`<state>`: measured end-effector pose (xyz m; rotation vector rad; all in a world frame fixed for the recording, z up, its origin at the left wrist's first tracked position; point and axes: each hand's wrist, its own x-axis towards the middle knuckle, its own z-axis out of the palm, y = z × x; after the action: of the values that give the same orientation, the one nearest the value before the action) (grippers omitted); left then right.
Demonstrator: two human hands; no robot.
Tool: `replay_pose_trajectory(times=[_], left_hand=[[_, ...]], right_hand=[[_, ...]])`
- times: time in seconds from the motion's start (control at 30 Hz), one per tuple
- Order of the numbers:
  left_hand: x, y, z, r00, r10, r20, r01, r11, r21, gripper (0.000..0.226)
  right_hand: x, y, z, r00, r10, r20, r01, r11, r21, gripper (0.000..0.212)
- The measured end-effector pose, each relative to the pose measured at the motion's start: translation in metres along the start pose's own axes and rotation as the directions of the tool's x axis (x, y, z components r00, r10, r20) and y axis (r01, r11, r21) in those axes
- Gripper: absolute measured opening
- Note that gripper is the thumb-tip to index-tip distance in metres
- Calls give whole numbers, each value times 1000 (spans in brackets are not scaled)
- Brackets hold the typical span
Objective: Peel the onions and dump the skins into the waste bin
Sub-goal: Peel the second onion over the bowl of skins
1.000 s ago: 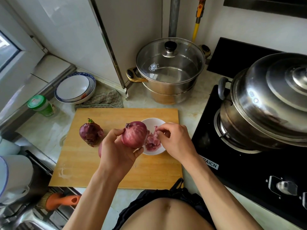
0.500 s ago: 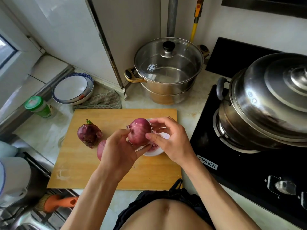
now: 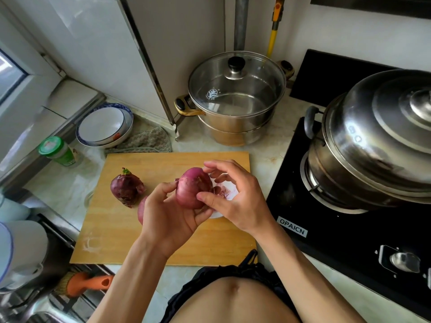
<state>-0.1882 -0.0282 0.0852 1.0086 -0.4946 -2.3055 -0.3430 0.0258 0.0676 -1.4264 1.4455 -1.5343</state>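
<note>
The left hand comes up from six o'clock, palm turned inward, fingers curled under and behind the red onion, which it holds raised above the middle of the wooden cutting board. The right hand reaches in from four o'clock and grips the same onion: the thumb presses its near side, the fingertips arch over the top at twelve. So both hands grasp that one bulb, which still wears thin reddish skin.

Just behind it, mostly hidden by the right palm, sits a small white bowl with purple skins lying in it. At nine o'clock from the held onion an unpeeled onion with a green sprout stands on the board, and a third onion peeks out from behind the left wrist.

Beyond the board, at twelve, a glass-lidded steel pot stands on the counter. At three, a large domed steel pot sits on the black stove. At ten, stacked blue-rimmed plates rest beside a green-capped jar.
</note>
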Motion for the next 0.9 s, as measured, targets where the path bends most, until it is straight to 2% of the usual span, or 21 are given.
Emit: replay_pose_trajectory(times=[0.13,0.43,0.7,0.9], left_hand=[[2,-1,2,1000,-5,-13,5,1000,5,48],[4,2,10,992,67,-103,-50,987,154,57],[6,3,13,992,35,-122,-20,992,124,56],[6,2,16,995,6,-99,1,997,76,50]], right_hand=[[-1,0,0,999,-32,-12,31,998,-58,51],[3,2,-2,999,-31,17,33,981,-191,52],[4,6,-4,987,-147,61,159,942,-296,44],[4,9,-5,986,-159,55,168,942,-290,41]])
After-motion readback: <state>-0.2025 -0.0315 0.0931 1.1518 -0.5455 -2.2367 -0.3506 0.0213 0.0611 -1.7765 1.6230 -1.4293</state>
